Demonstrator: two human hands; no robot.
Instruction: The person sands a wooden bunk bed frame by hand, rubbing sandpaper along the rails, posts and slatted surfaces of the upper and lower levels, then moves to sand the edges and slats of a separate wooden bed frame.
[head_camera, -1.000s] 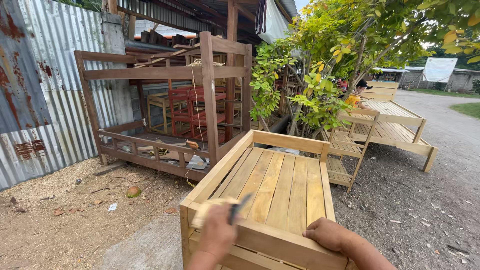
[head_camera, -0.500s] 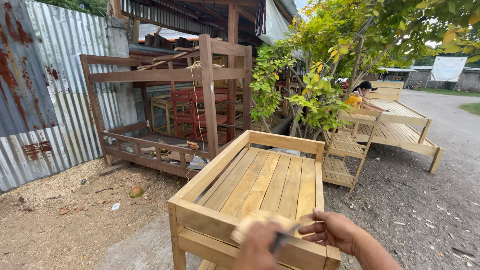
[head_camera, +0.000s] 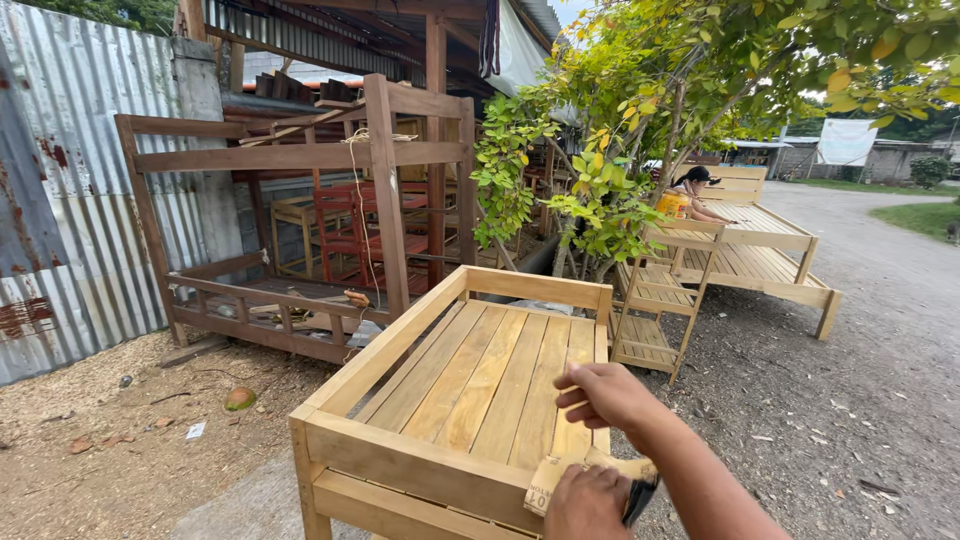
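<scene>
Your left fingers (head_camera: 585, 500) were wrapped around a folded piece of sandpaper (head_camera: 560, 478) together with a dark-handled tool (head_camera: 640, 497), the left hand (head_camera: 588, 505) sitting low at the bottom edge of the view so that only its back and knuckles showed. The sandpaper's tan end stuck out to the left of that hand and lay against the near right corner of the pale wooden bed frame (head_camera: 420, 455). Whether the dark tool was a brush or something else could not be told; only its end showed beside your wrist.

Your right fingers (head_camera: 575, 400) were loosely curled, holding nothing, with the right hand (head_camera: 605, 395) hovering just above the slats at the frame's right side and its forearm crossing down toward the lower right, over the left hand.

The bed frame stood on the ground straight ahead of you, its slats running away from you toward a raised far rail. Beyond it to the left stood a darker wooden bunk frame (head_camera: 300, 160) against a corrugated metal fence (head_camera: 70, 200), with red chairs (head_camera: 345, 225) behind it. To the right, a small pale shelf unit (head_camera: 660, 300) stood beside a leafy shrub (head_camera: 610, 190). Further off, a person (head_camera: 690, 192) leaned over another pale bed (head_camera: 770, 250) at the edge of a gravel road (head_camera: 880, 330).
</scene>
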